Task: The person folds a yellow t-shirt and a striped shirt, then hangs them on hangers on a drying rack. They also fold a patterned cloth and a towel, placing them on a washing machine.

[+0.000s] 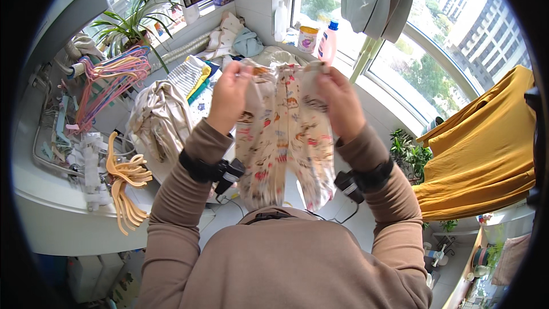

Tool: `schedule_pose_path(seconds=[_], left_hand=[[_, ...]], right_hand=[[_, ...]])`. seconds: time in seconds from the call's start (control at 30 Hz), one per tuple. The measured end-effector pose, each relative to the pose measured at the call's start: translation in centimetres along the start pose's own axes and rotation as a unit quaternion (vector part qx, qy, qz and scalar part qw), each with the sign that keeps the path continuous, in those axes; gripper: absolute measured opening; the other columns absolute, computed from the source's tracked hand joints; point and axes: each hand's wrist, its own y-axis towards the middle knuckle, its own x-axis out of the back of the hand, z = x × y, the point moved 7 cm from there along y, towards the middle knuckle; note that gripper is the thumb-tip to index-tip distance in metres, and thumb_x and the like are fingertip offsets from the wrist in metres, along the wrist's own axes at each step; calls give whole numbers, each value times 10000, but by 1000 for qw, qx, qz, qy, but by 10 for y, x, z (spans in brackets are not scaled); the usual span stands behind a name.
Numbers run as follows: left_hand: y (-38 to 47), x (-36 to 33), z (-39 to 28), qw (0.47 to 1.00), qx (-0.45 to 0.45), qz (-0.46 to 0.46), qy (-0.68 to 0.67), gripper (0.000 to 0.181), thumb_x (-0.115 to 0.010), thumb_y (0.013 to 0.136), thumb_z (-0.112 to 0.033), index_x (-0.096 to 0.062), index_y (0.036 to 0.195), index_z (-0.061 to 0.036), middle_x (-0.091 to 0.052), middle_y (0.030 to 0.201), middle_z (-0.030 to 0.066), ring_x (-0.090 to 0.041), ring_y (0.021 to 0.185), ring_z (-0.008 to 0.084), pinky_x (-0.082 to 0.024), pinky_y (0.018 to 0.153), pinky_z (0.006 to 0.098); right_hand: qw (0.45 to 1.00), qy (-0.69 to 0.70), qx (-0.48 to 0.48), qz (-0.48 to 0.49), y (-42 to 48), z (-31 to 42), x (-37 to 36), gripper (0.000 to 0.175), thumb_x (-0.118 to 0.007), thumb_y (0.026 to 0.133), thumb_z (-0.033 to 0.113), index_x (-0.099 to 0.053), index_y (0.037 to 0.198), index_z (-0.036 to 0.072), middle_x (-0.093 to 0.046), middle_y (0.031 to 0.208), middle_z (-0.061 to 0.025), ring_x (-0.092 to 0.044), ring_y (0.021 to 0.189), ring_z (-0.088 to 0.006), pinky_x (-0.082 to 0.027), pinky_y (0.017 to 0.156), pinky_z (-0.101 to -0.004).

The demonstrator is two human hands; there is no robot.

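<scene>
A pair of small cream trousers (285, 137), printed with cartoon figures and red shapes, hangs spread between my hands, slightly blurred. My left hand (229, 94) grips one end of the waistband. The other end is pinched in my right hand (341, 98). Both legs of the trousers dangle towards my chest. Left of my left hand lies a crumpled cream satin-like garment (161, 116). Behind it are folded clothes, among them a striped grey-and-white cloth (187, 76).
Coloured hangers (116, 77) and beige hangers (124, 184) stand at the left near a spider plant (128, 25). On the windowsill are a tin (307, 39) and a pink bottle (328, 43). A mustard cloth (480, 150) hangs at the right; grey cloth (375, 0) hangs above.
</scene>
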Motion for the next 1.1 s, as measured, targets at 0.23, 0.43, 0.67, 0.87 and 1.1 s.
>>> schedule_pose_path(seconds=[0.23,0.43,0.67,0.87,1.1], left_hand=[[-20,-33,-76,983,-7,97,-157,369,-668,920,-218,-428,1117,-19,-612,981,52,-590,895,72,-489,768,211],[-7,-17,-101,952,-13,216,-219,210,-547,990,-220,-494,1089,-44,-616,979,21,-581,890,59,-471,810,217],[13,33,-128,965,-115,216,-90,209,-520,1005,-246,-498,1112,-69,-613,972,3,-583,873,60,-472,776,205],[20,45,-121,958,-85,237,-140,206,-525,1000,-186,-477,1165,-73,-609,978,-9,-584,884,64,-467,794,204],[13,48,-138,946,-124,248,-168,183,-510,992,-115,-470,1162,-63,-614,1055,41,-589,960,94,-471,852,238]], right_hand=[[821,-445,320,161,-47,76,-103,504,-561,738,-91,-517,1228,20,-548,1128,-147,-550,1045,-290,-474,898,-362],[843,-352,328,240,-8,109,-94,305,-664,719,89,-647,1017,25,-584,1119,-144,-566,1014,-325,-448,881,-397],[815,-425,123,374,12,87,-61,410,-692,758,85,-614,1147,-16,-623,1131,-92,-585,1028,-215,-483,910,-327],[855,-293,55,424,1,91,-75,548,-770,775,88,-545,1271,21,-539,1304,-79,-551,1118,-177,-427,1032,-365],[694,-544,403,246,-57,105,-131,348,-782,658,107,-637,974,88,-624,1019,-62,-567,974,-267,-436,945,-427]])
